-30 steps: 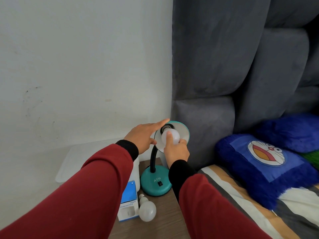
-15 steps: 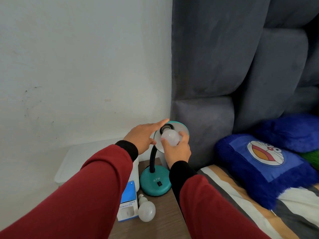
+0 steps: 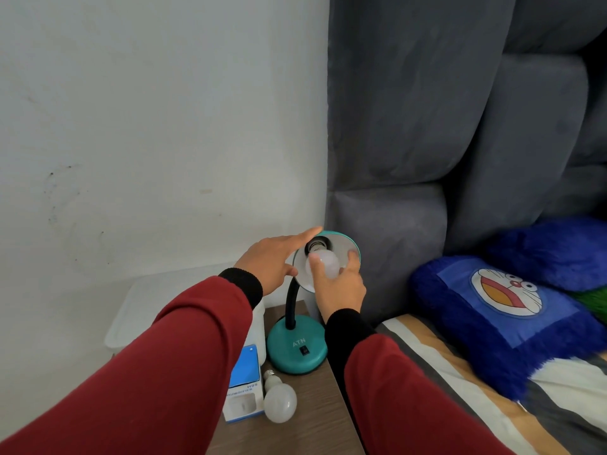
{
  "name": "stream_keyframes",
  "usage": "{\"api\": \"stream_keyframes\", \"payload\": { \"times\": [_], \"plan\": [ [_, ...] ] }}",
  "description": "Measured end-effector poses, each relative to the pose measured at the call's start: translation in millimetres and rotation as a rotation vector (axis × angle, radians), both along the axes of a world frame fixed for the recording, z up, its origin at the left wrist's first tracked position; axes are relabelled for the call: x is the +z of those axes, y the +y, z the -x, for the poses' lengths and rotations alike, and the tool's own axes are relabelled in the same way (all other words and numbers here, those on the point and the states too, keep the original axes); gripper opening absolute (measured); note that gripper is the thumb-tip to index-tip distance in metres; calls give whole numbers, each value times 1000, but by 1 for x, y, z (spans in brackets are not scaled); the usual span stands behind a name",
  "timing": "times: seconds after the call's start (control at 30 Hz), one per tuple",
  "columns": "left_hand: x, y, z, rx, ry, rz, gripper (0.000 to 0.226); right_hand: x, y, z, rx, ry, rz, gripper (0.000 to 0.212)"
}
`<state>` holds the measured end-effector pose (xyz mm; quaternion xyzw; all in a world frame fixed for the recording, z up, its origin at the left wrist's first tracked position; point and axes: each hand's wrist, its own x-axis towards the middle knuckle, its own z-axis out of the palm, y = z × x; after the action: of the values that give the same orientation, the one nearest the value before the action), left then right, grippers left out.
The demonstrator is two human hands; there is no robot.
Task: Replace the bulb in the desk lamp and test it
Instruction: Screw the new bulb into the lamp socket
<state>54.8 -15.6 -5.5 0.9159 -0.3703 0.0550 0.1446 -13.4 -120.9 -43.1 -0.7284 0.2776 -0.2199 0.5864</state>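
A teal desk lamp stands on the wooden bedside table, its round base [image 3: 297, 351] near the table's back and its shade [image 3: 345, 247] tilted toward me. A white bulb [image 3: 326, 264] sits at the shade's socket, and my right hand [image 3: 340, 287] grips it with thumb and fingers curled round it. My left hand [image 3: 272, 262] lies flat against the shade's left rim, fingers straight, thumb under the rim. A second white bulb [image 3: 279, 400] lies loose on the table in front of the lamp base.
A blue and white box [image 3: 244, 389] stands left of the loose bulb, next to a white plastic container [image 3: 138, 310]. A grey padded headboard [image 3: 410, 126] rises behind the lamp. On the right is a bed with a striped cover [image 3: 460, 389] and blue plush pillows [image 3: 505, 316].
My right hand has turned on the bulb: the thumb moved to the bulb's left side and the fingers came round its right. The left hand stays on the shade.
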Motion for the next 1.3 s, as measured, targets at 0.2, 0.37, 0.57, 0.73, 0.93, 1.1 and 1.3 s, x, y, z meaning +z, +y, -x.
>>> {"api": "stream_keyframes", "payload": {
  "times": [0.2,0.37,0.57,0.73,0.93,1.1,1.3],
  "plan": [
    [0,-1,1,-7,4,3,85,-1,-1,-1,-1,15,-37,57],
    [-1,-1,0,-1,-5,0,85,-1,2,0,20,-20,96,74],
    [-1,-1,0,1,-13,-2,84,-2,0,-2,10,-14,3,61],
    [-2,-1,1,-3,-16,-8,85,-5,0,-1,43,-33,148,61],
    [-2,-1,1,-1,-13,2,85,-5,-2,-1,42,-41,100,72],
    [-2,-1,1,2,-15,0,85,-5,-4,-2,60,-12,51,55],
    [-4,-1,0,1,-27,0,86,-4,-1,0,101,-39,181,69]
  ]
}}
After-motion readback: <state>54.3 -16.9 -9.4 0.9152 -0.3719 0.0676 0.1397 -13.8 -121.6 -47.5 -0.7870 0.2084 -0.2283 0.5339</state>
